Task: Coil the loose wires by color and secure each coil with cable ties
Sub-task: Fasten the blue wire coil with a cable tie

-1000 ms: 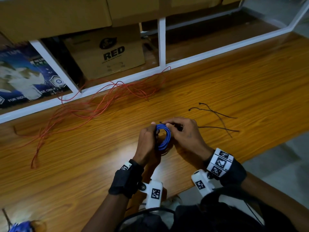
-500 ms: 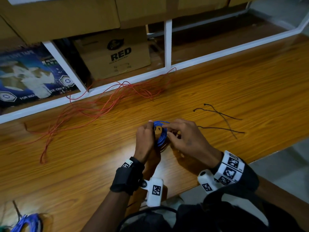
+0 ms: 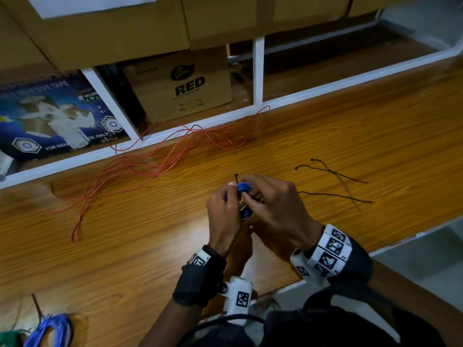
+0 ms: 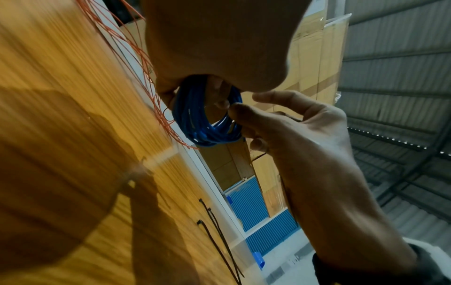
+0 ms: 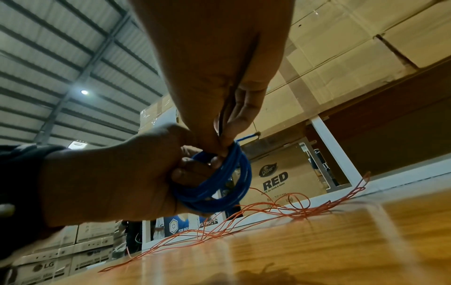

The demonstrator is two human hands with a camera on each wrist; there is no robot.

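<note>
A cardboard box [image 3: 180,86] reads "RED"; a blue carton [image 3: 50,116] reads "ADHESIVE TAPE"; stacked white boxes [image 5: 46,267] read "LG".

The loose wire [image 3: 160,156] sprawls on the table [image 3: 350,126] left of the cable ties [image 3: 335,181], shelf [image 3: 258,71] behind.

blue coil [image 3: 242,189] mostly hidden behind my hands | cable tie [image 3: 236,177] only its tip shows | second blue coil [image 3: 48,330] cut by bottom edge | tabletop [image 4: 61,135] blurred in wrist views
</note>
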